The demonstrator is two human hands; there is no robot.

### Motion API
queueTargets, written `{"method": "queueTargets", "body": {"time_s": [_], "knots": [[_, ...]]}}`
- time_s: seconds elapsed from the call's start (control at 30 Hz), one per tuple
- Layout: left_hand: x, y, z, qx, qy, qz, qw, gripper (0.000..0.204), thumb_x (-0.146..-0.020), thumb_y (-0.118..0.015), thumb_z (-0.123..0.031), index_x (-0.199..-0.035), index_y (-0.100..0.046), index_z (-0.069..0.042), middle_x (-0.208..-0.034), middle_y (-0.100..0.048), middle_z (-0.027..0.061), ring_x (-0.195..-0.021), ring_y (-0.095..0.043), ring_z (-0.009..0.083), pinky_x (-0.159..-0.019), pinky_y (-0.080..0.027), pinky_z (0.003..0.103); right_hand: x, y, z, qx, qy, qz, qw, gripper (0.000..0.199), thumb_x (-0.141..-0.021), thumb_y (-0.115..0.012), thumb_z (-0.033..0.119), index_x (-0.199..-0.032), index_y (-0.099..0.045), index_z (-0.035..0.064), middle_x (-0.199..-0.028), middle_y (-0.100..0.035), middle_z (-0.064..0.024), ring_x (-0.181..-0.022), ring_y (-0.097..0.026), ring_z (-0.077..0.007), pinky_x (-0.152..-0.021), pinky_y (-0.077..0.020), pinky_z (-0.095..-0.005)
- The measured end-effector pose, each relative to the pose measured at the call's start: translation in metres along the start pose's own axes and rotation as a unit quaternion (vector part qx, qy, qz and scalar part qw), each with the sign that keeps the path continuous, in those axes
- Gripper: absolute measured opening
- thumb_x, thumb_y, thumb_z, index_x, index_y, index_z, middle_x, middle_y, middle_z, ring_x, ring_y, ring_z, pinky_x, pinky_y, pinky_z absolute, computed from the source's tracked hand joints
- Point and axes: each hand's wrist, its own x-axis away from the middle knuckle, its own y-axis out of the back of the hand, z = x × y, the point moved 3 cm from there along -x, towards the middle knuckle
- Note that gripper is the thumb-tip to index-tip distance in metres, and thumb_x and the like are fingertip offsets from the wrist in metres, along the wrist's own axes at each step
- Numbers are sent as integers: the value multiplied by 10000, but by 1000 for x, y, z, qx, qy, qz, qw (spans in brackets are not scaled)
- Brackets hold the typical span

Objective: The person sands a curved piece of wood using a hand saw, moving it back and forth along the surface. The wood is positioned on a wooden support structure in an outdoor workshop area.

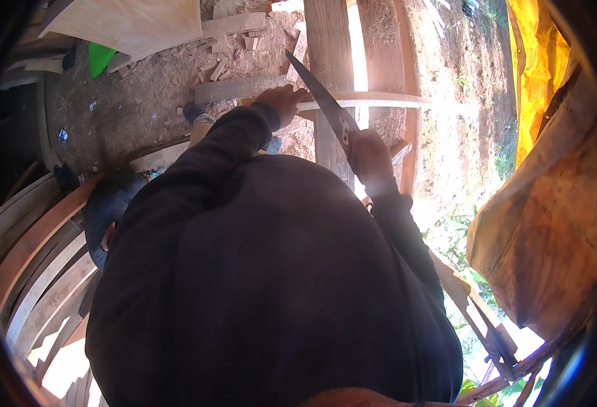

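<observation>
A hand saw is in my right hand, whose fingers are closed around its handle. Its dark blade points up and to the left, passing over a narrow wooden strip. My left hand grips the strip near its left end, close to the blade; some of its fingers are hard to make out. The strip lies across a thick wooden plank. Whether the teeth touch the wood cannot be made out.
Wood offcuts lie on the dirt floor. A pale board stands out at the upper left, with long curved-looking boards at the left. Yellow sheeting and a brown, stained sheet hang at the right.
</observation>
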Motion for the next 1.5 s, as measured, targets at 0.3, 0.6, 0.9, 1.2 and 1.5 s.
{"method": "queueTargets", "body": {"time_s": [0.3, 0.6, 0.9, 1.2, 1.5], "knots": [[-3, 9, -13, -20, 3, 14, 1000, 463, -1023, -701, -236, -1465, -579, -170, -1195, -676, 187, -1119, -704, 415, -960, -558, 539, 0, -55, -51, -328, -199, -11, 923, 117, -1093, -602, 83, -1179, -661, 31, -1084, -705, -88, -931, -664, -106, -763, -513, -210], [-6, 17, -17, -16, -1, -14, 1000, 449, -1000, -724, -220, -1433, -609, -190, -1178, -682, 179, -1084, -712, 413, -929, -565, 539, 5, -41, -50, -212, -109, -4, 971, 141, -1051, -539, -14, -1096, -653, 56, -954, -689, -81, -748, -619, -105, -650, -486, -210], [-11, 23, -17, -48, -12, -16, 999, 478, -985, -681, -168, -1453, -584, -173, -1160, -698, 193, -1087, -737, 399, -914, -587, 543, 20, -17, -24, -143, -73, -85, 983, 88, -1029, -656, 85, -1115, -654, 67, -800, -652, -84, -708, -633, -188, -657, -519, -308], [-20, 36, -15, -60, -21, -10, 998, 490, -971, -698, -187, -1450, -595, -172, -1166, -700, 205, -1055, -748, 408, -893, -600, 541, 13, -20, -18, -216, -45, -119, 968, 90, -1060, -561, -12, -1033, -602, 63, -816, -641, -30, -637, -565, -80, -575, -445, -240], [-34, 58, -25, -76, -11, 27, 997, 481, -1009, -682, -209, -1471, -570, -137, -1208, -688, 178, -1130, -710, 405, -970, -567, 531, -15, -23, -11, -434, -152, -123, 880, 154, -1020, -561, -78, -1078, -608, 57, -955, -674, -51, -767, -602, -76, -656, -455, -222]]}}
